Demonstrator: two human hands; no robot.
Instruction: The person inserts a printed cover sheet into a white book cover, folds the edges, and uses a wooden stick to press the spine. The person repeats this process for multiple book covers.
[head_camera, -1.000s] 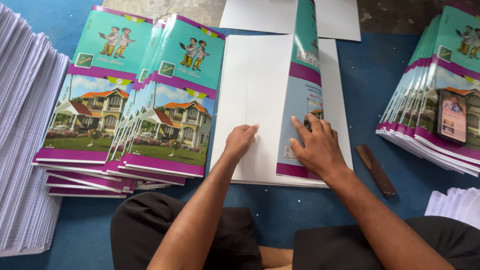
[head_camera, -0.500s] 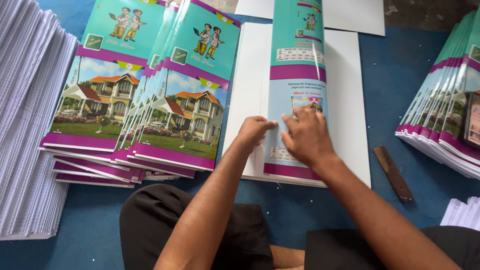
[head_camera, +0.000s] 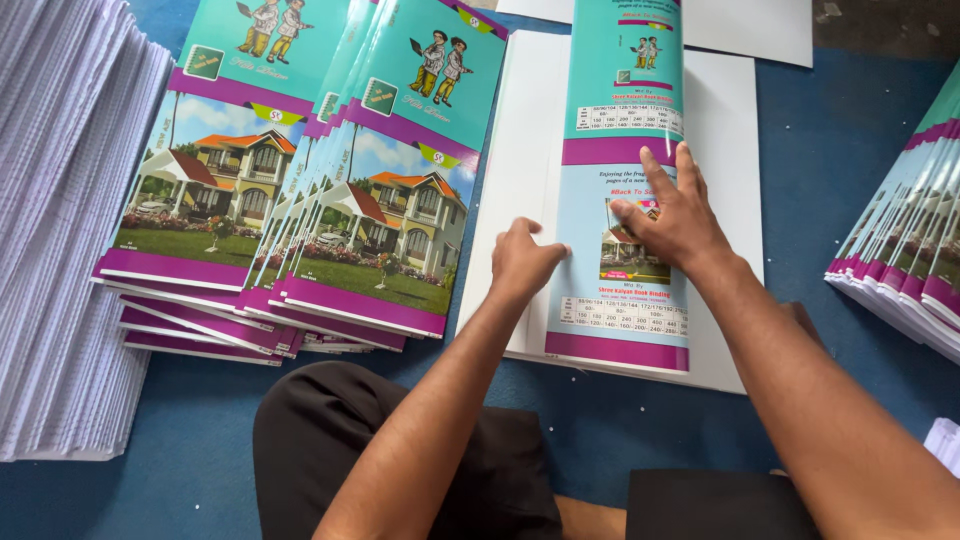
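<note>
We are pressing a folded cover flat on a white stack.
Our right hand (head_camera: 672, 218) is lying open-palmed on the glossy teal-and-purple printed cover sheet (head_camera: 622, 190); our left hand (head_camera: 522, 262), loosely curled and grasping nothing, is touching its left edge atop the stack of white paper sheets (head_camera: 722, 150).

Single head-mounted view, aimed steeply downward from close above the person's lap onto the blue floor (head_camera: 850, 150); both forearms enter the frame from its bottom edge.

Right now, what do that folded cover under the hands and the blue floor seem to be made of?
Folded cover: looks like glossy coated paper or thin card; it bends in a smooth curve with a sheen, white on its unprinted side. Blue floor: probably felt or low carpet, matte and slightly fuzzy, though that is hard to confirm.
</note>
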